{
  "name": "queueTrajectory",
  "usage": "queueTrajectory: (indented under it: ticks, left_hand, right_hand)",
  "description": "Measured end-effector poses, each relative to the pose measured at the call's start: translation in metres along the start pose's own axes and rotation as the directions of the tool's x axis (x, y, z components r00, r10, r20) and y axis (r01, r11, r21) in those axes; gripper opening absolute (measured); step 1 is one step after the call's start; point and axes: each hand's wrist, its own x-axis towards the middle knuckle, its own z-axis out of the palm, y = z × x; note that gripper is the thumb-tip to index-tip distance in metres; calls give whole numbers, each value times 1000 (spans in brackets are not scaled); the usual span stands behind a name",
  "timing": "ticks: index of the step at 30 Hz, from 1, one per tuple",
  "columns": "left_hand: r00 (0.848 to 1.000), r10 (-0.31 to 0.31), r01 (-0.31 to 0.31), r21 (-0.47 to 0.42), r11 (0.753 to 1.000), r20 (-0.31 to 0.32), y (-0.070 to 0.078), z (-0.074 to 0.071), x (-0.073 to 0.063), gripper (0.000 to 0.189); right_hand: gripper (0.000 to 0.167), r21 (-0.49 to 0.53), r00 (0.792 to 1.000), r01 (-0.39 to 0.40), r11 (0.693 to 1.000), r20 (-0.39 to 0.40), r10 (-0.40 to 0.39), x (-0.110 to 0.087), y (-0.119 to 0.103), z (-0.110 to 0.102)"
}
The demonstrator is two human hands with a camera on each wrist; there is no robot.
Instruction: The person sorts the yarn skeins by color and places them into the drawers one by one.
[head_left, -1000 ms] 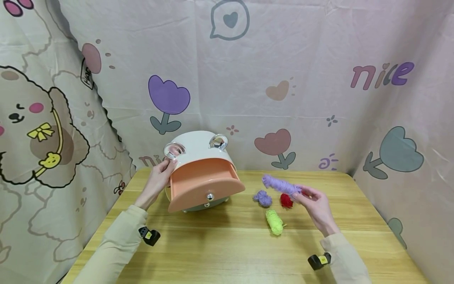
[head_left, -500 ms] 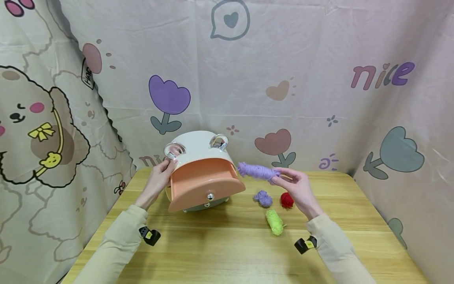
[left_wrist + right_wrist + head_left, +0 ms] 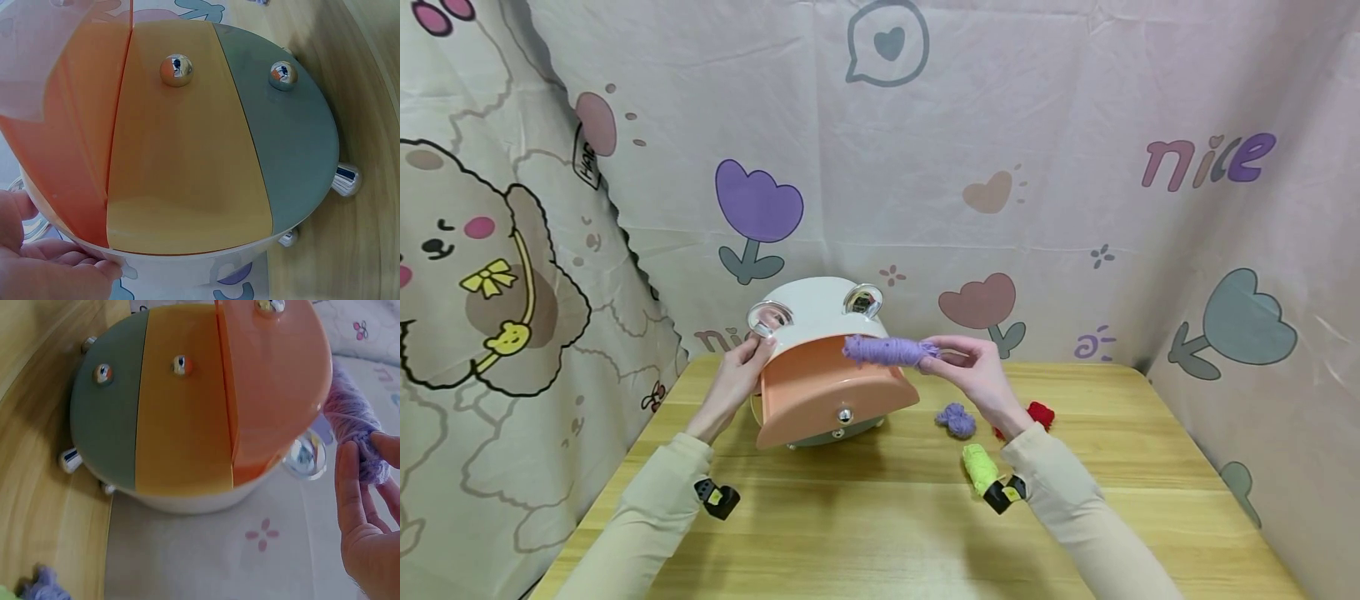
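Observation:
A small rounded drawer cabinet point(image 3: 820, 300) with a white body and silver ring ears stands on the table at left of centre. Its top orange drawer point(image 3: 820, 408) is pulled out; the yellow drawer point(image 3: 181, 150) and the green drawer point(image 3: 287, 137) below sit flush. My left hand point(image 3: 737, 379) grips the cabinet's left side near the ear. Between thumb and fingers, my right hand point(image 3: 977, 371) pinches one end of a long purple yarn skein point(image 3: 887, 350). The skein's far end overlaps the right part of the drawer opening, above its front panel.
Right of the cabinet on the wooden table point(image 3: 865, 533) lie a small purple yarn bundle point(image 3: 957, 421), a green yarn skein point(image 3: 979, 467) and red yarn point(image 3: 1041, 413), partly hidden by my right wrist. A printed cloth point(image 3: 880, 167) hangs behind.
My right hand has carried the purple yarn skein leftward and up, from above the loose yarn to the drawer opening. The left hand and the cabinet have stayed in place.

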Motion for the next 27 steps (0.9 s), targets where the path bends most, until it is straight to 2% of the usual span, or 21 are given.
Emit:
queueTrajectory:
  ticks: [7, 14, 20, 27]
  left_hand:
    - [1000, 10, -10, 12, 1000, -8, 1, 0, 0, 59]
    - [1000, -2, 2, -8, 1000, 5, 1, 0, -1, 62]
    - [1000, 2, -2, -2, 1000, 3, 0, 0, 0, 62]
    - [1000, -1, 1, -29, 1000, -3, -1, 0, 1, 55]
  right_hand:
    - [35, 1, 1000, 3, 1000, 28, -3, 11, -4, 22]
    - [31, -32, 997, 0, 999, 71, 3, 18, -3, 39]
    - [28, -48, 995, -13, 999, 93, 18, 22, -3, 49]
    - [23, -34, 994, 13, 999, 108, -10, 26, 3, 55]
